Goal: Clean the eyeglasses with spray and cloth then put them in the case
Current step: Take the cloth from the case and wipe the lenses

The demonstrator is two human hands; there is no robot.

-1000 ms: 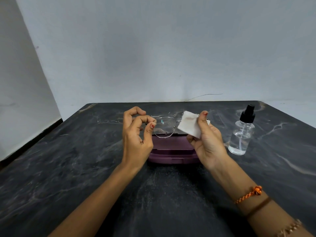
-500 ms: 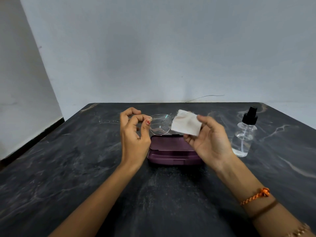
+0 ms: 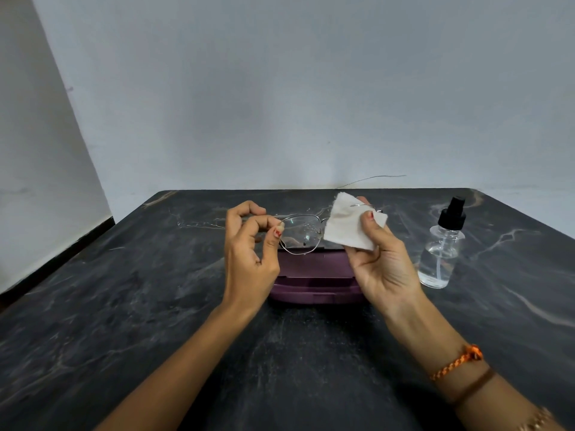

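The left hand [image 3: 249,244] has its grip pinched on the left end of the eyeglasses [image 3: 300,233], thumb and forefinger closed on the thin metal rim, the other fingers curled above. That pinch is the same as half a second ago, though the hand now sits a little nearer the middle. The eyeglasses are held in the air above the purple case [image 3: 314,284], which lies shut on the dark marbled bench [image 3: 124,306]; droplets speckle the visible lens.

The white cloth [image 3: 345,225] has come in over the right lens, which it now covers, where a moment ago it hung just beside the frame without hiding it. The right hand [image 3: 382,259] grips the cloth, thumb pressed on its front face and fingers behind, with the right temple arm of the eyeglasses showing above the thumb. One second ago the cloth was likewise on that lens.

The spray bottle [image 3: 441,247] stands upright on the bench, right of the case and apart from it, unmoved. The right forearm wears an orange braided band [image 3: 457,362].
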